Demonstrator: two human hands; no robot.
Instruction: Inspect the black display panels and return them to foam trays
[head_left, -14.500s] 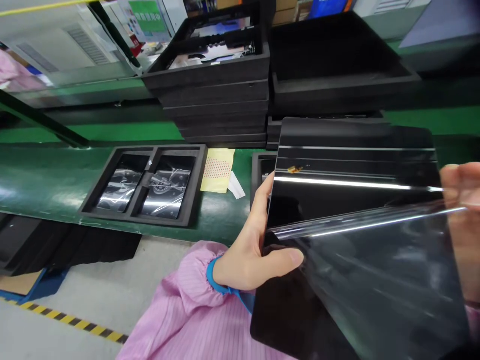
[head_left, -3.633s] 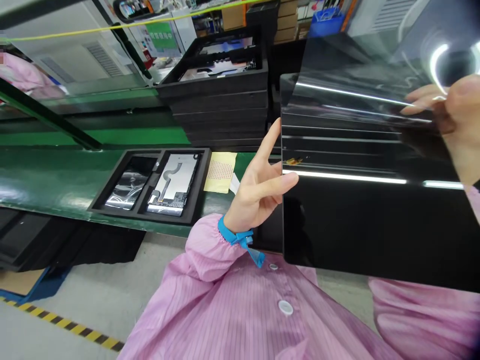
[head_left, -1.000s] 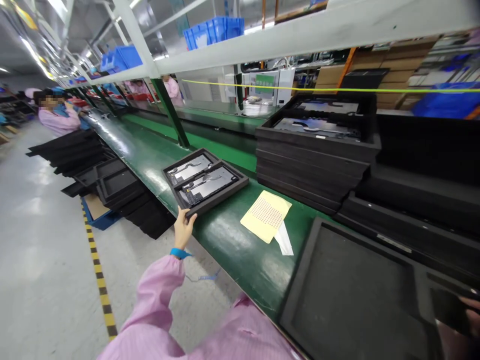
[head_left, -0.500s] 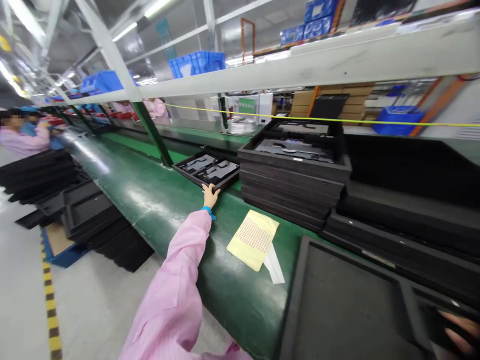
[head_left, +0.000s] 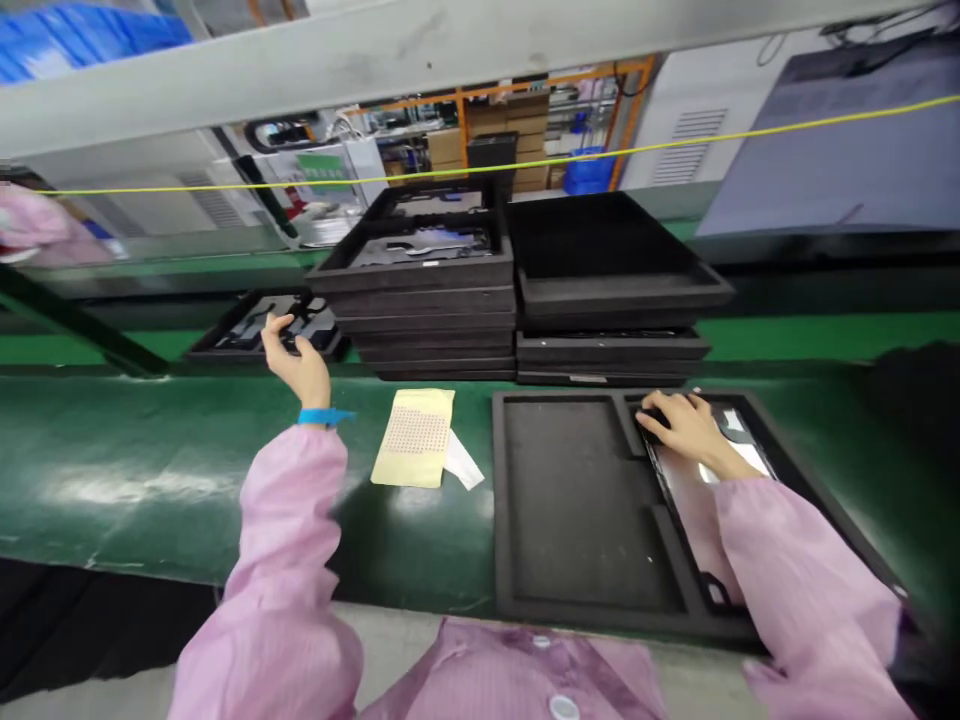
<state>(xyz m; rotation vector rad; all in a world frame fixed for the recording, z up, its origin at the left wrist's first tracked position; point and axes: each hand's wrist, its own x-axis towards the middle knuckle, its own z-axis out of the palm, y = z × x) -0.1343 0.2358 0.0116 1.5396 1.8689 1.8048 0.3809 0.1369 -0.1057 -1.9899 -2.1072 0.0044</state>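
Note:
My left hand (head_left: 297, 368) is raised with thumb and fingers apart and nothing in it. Just behind it lies a black foam tray (head_left: 202, 345) with flat grey parts (head_left: 259, 318) inside. My right hand (head_left: 688, 432) reaches into a two-compartment black foam tray (head_left: 517, 600) at the front. Its fingers curl over the upper left edge of a thin, shiny flat panel (head_left: 694, 520) in the right compartment. Sleeve and hand hide part of this panel. The left compartment shows its bare foam floor.
A yellow sheet of small dots (head_left: 412, 440) and a white paper strip (head_left: 463, 460) lie on the green bench (head_left: 187, 480). Behind them rise a stack of filled foam trays (head_left: 435, 300) and another tray stack (head_left: 615, 295). A yellow cord (head_left: 555, 162) crosses above.
The view has swung to the right. My left hand has let go of the left tray's edge and lifted off. My right hand, barely visible before, now shows on the panel.

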